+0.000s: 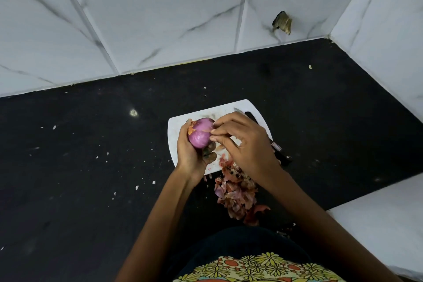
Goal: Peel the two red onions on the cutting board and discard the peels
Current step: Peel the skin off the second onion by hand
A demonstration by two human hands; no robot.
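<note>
My left hand [191,151] grips a red onion [199,133] above the white cutting board [176,130]. The onion is mostly purple and smooth, with bits of orange dry skin left near its top. My right hand [245,142] is at the onion's right side, its fingertips pinching at a strip of skin there. A pile of reddish-brown onion peels [237,194] lies on the black counter by the board's near edge. A second onion is not visible; my right hand covers much of the board.
A knife [278,149] lies along the board's right edge, its blade tip showing beyond my right hand. Small white scraps dot the black countertop [91,167]. White marble tile walls close the back and right; a white ledge [380,220] sits at the near right.
</note>
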